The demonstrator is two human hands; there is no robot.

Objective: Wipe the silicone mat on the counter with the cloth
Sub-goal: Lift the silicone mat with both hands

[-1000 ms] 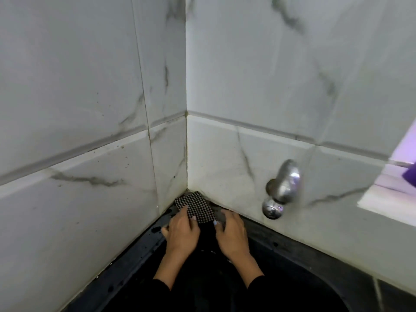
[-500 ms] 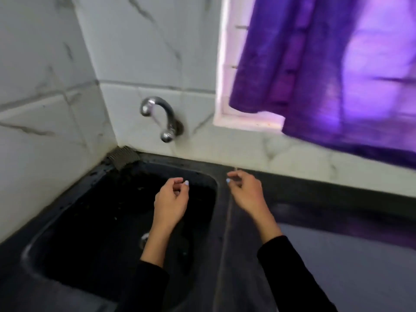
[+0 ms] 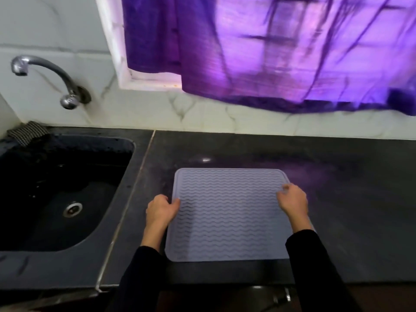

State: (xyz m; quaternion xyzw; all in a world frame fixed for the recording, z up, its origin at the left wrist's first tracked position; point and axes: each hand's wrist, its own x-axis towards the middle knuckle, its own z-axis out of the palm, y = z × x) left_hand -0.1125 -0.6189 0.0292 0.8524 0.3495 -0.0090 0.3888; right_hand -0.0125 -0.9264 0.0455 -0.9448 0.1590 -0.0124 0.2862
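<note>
A pale lilac silicone mat (image 3: 227, 212) with wavy ridges lies flat on the dark counter (image 3: 349, 199), near its front edge. My left hand (image 3: 161, 210) grips the mat's left edge, thumb on top. My right hand (image 3: 292, 200) pinches the mat's right edge near the far corner. A black-and-white checked cloth (image 3: 27, 131) sits folded in the back left corner behind the sink, away from both hands.
A black sink (image 3: 56, 194) with a metal drain fills the left side. A chrome tap (image 3: 45, 75) sticks out of the marble-tiled wall above it. A purple curtain (image 3: 270, 52) hangs over the window behind the counter.
Both hands left the cloth in the sink corner, moved right over the counter and took hold of the mat's two side edges. The view swung from the corner to the counter.
</note>
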